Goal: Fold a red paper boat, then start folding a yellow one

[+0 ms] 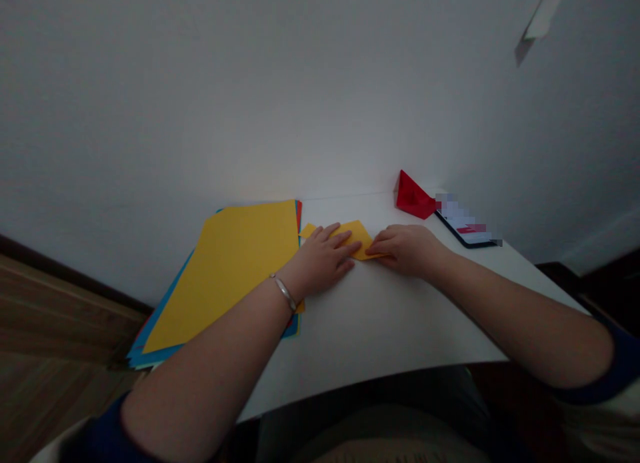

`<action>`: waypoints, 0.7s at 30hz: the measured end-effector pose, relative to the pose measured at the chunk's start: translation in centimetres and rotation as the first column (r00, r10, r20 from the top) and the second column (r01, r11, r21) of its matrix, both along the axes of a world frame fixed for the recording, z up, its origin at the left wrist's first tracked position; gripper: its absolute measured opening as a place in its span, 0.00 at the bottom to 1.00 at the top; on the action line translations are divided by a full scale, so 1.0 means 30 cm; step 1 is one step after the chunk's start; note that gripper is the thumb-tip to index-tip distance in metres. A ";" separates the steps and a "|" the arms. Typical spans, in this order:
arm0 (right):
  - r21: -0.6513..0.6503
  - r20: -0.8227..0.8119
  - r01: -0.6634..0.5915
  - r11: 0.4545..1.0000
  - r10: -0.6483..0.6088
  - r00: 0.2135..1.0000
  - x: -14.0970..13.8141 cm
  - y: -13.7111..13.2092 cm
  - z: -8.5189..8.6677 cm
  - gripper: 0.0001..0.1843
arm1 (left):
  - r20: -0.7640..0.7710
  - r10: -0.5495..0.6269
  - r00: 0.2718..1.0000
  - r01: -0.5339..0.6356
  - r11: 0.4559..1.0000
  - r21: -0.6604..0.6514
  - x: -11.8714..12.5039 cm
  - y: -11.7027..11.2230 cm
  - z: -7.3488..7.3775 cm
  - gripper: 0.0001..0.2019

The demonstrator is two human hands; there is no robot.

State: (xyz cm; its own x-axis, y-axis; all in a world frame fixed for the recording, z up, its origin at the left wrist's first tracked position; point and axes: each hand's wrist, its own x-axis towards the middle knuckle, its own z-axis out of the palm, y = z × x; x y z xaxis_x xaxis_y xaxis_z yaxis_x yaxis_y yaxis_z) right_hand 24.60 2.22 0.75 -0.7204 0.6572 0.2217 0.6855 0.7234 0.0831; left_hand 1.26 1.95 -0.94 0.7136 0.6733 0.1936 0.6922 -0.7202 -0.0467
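Observation:
A folded piece of yellow paper (358,232) lies on the white table between my hands. My left hand (327,255) rests flat across it with the fingers spread, pressing its left part down. At its right edge, my right hand (403,248) pinches the paper between thumb and fingers. A small yellow pointed part (307,231) shows beyond the left fingers; whether it belongs to the same folded paper I cannot tell. My left palm hides some of the folds.
A stack of coloured sheets, yellow on top (235,263), covers the left of the white table (350,343). Toward the back right sit a red folded paper shape (414,197) and a phone-like device (465,223) with a lit screen. The wall (320,96) rises behind.

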 end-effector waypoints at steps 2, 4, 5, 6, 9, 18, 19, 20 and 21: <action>0.036 0.074 0.026 0.999 -0.028 0.997 -0.006 -0.007 0.007 0.13 | -0.007 -0.135 0.991 0.135 0.991 0.008 0.012 -0.007 0.018 0.18; 0.048 0.117 0.022 0.999 -0.028 0.993 -0.007 -0.009 0.008 0.13 | 0.001 -0.137 0.991 0.137 0.991 0.000 0.023 -0.016 0.034 0.18; 0.047 0.118 0.017 0.999 -0.023 0.993 -0.007 -0.008 0.007 0.13 | 0.012 -0.124 0.992 0.124 0.992 -0.015 0.026 -0.020 0.039 0.18; 0.045 0.109 0.006 0.999 -0.011 0.994 -0.005 -0.005 0.004 0.13 | 0.025 -0.107 0.994 0.108 0.994 -0.033 0.028 -0.023 0.041 0.18; 0.027 0.053 -0.065 0.997 0.064 0.997 0.000 0.003 -0.003 0.13 | 0.060 -0.066 0.996 0.071 0.994 -0.086 0.024 -0.023 0.030 0.19; -0.062 -0.092 -0.175 0.983 0.169 0.981 0.005 0.005 -0.017 0.13 | 0.006 0.082 0.997 -0.082 0.994 -0.075 0.016 -0.012 -0.007 0.24; -0.065 -0.102 -0.183 0.981 0.176 0.979 0.004 0.005 -0.018 0.12 | 0.001 0.099 0.995 -0.099 0.993 -0.064 0.016 -0.013 -0.008 0.25; -0.072 -0.108 -0.191 0.979 0.183 0.977 0.002 0.004 -0.018 0.12 | -0.001 0.109 0.994 -0.109 0.993 -0.055 0.016 -0.013 -0.008 0.25; -0.080 -0.111 -0.196 0.977 0.187 0.976 0.001 0.004 -0.019 0.12 | 0.001 0.113 0.994 -0.113 0.992 -0.049 0.016 -0.013 -0.009 0.26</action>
State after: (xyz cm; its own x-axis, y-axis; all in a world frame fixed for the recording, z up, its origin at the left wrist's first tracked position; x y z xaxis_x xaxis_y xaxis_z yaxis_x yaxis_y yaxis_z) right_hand 24.62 2.35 0.20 -0.8111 0.5298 0.2476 0.5351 0.8432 -0.0516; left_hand 1.74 1.55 -1.21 0.6314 0.7585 0.1610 0.7696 -0.6384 -0.0106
